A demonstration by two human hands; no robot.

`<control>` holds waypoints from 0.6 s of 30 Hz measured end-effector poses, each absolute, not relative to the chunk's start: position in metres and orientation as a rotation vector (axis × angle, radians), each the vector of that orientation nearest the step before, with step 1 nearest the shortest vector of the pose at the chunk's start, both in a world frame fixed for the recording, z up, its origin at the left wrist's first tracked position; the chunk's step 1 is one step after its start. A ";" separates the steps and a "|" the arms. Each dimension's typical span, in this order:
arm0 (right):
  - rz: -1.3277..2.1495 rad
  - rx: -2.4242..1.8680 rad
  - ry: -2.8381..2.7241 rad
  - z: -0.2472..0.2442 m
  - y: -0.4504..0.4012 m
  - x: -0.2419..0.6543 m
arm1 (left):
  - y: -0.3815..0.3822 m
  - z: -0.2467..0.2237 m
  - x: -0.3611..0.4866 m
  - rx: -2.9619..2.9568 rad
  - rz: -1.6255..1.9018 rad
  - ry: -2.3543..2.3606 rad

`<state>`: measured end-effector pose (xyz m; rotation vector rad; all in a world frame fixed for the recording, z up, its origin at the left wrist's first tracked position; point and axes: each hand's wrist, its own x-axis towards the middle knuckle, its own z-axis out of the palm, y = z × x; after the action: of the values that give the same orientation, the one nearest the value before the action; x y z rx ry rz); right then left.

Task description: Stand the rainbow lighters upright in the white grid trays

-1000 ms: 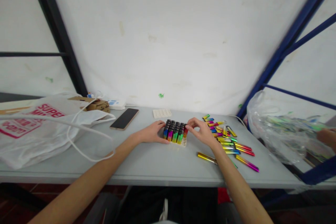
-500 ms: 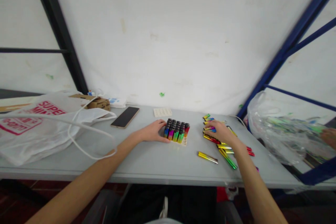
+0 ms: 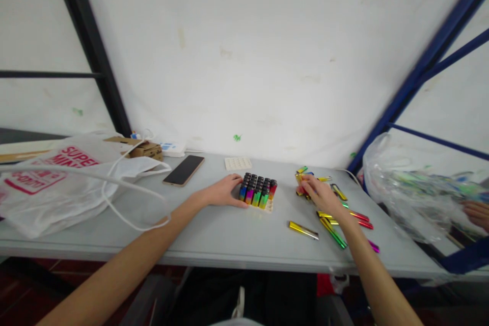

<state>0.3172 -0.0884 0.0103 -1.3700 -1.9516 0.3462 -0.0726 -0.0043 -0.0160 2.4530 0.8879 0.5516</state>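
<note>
Rows of colourful lighters with black tops (image 3: pixel 256 188) stand upright in a white tray (image 3: pixel 269 207) with holes, its front right holes showing bare. My left hand (image 3: pixel 225 191) grips the left side of this group, thumb at the front corner and fingers behind. To the right, my right hand (image 3: pixel 320 194) has its fingers closed on a yellow lighter (image 3: pixel 299 178) in the loose pile; the fingertips are partly hidden. Around that hand lie a green and yellow lighter (image 3: pixel 334 233), red lighters (image 3: pixel 361 218) and a yellow and silver lighter (image 3: pixel 303 230).
A second white tray (image 3: pixel 237 163) lies near the wall. Left of it are a phone (image 3: pixel 184 170), a cardboard box (image 3: pixel 147 151), a white cable (image 3: pixel 114 201) and a plastic bag (image 3: pixel 46 198). At right, another person's hand (image 3: pixel 477 214) is by a clear bag (image 3: pixel 412 204).
My right hand has turned and shifted slightly among the loose lighters, and the ones under its fingers have moved. My left hand stays at the tray.
</note>
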 end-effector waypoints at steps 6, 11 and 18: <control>0.535 -1.299 -1.653 0.037 -0.068 0.284 | -0.002 -0.018 -0.072 2.461 0.553 0.894; 0.503 -1.227 -1.516 0.036 -0.044 0.266 | -0.002 -0.018 -0.073 2.457 0.564 0.889; 0.880 -1.014 -1.502 0.018 -0.043 0.240 | -0.003 -0.018 -0.073 2.441 0.588 0.865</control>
<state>0.2398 -0.0433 0.0176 -1.0139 -1.5015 0.8801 -0.0728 -0.0030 -0.0178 2.4409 0.8647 0.5880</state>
